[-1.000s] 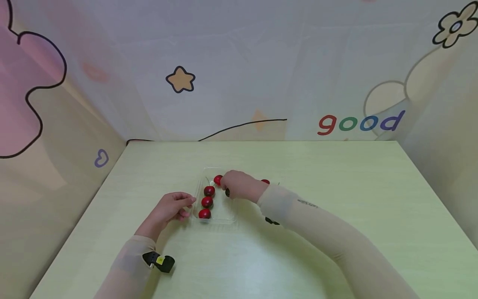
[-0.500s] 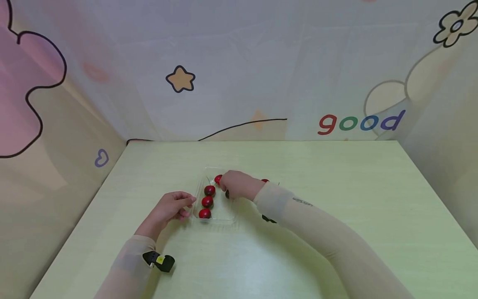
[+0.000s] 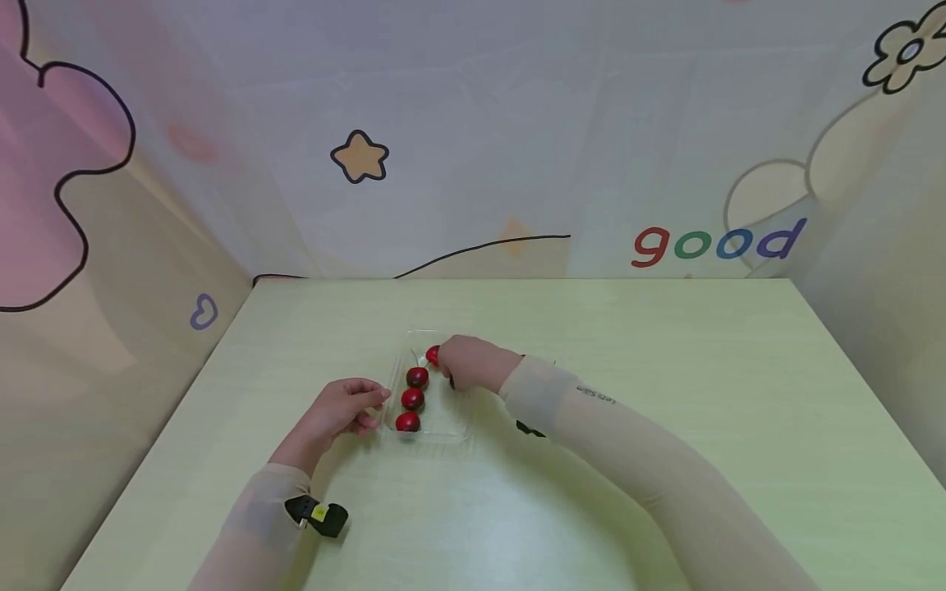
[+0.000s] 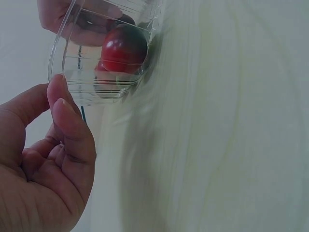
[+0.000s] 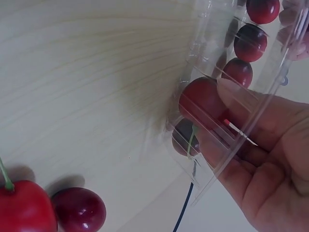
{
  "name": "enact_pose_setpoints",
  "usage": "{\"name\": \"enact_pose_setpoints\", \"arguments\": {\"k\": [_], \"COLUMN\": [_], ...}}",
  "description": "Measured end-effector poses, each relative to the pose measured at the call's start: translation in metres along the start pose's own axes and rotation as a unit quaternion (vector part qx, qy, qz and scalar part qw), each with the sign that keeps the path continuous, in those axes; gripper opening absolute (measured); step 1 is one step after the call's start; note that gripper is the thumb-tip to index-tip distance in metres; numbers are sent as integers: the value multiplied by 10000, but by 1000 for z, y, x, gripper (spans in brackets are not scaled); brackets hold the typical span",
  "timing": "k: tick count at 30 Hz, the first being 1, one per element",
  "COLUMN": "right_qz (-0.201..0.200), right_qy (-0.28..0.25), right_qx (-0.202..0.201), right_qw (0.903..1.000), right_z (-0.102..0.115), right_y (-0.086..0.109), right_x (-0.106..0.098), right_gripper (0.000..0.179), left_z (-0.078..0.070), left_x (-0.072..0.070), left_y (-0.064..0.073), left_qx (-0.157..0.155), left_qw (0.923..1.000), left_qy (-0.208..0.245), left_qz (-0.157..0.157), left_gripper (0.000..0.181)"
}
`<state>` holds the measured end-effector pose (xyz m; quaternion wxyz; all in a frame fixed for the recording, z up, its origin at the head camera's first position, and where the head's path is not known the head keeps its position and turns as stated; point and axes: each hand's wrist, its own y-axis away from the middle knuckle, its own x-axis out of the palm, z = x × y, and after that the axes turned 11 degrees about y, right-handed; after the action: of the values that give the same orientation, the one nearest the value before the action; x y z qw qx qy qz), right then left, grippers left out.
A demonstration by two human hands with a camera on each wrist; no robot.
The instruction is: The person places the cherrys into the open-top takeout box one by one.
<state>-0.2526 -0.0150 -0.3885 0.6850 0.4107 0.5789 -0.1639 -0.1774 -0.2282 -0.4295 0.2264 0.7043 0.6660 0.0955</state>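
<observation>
A clear plastic box (image 3: pixel 432 439) lies on the table, with a row of red cherries (image 3: pixel 412 399) along its left side. At its left wall, my left hand (image 3: pixel 343 410) pinches the rim between thumb and finger; the left wrist view shows the fingertips (image 4: pixel 59 83) on the edge. My right hand (image 3: pixel 475 363) reaches into the far end of the box. In the right wrist view, its thumb and fingers grip a red cherry (image 5: pixel 200 100) low inside the box. Beside that one sits a dark cherry (image 5: pixel 183 137) with a green stem.
On the table to the right of the box lie a bright red cherry (image 5: pixel 26 208) with a stem and a dark red cherry (image 5: pixel 79 209), mostly hidden by the right wrist in the head view. A printed cloth wall (image 3: pixel 458 164) stands behind the table (image 3: pixel 665 345).
The right forearm has shifted slightly left, covering more of the loose cherries on the table. The left hand stays at the box rim. The whole head view has moved a little.
</observation>
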Motion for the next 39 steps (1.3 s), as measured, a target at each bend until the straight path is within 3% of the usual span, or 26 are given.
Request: {"name": "enact_pose_setpoints", "arguments": {"k": [16,25,39], "right_qz": [-100,-256,-609], "right_qy": [132,-878,-1748], "right_qx": [-84,36,-273], "right_qw": [9998,9958,9823], "right_z": [-2,-8,-27], "right_y": [2,11,17], "right_x": [-3,-13,-16], "right_gripper": [6,25,23], "left_z": [0,1,1], "left_x": [0,-3,2], "left_y": [1,1,1], "left_qx": [51,117,70], "left_qw": [10000,9999,10000], "left_qy": [2,-4,-38], "left_qz": [29,65,-26], "left_gripper": [39,38,38]}}
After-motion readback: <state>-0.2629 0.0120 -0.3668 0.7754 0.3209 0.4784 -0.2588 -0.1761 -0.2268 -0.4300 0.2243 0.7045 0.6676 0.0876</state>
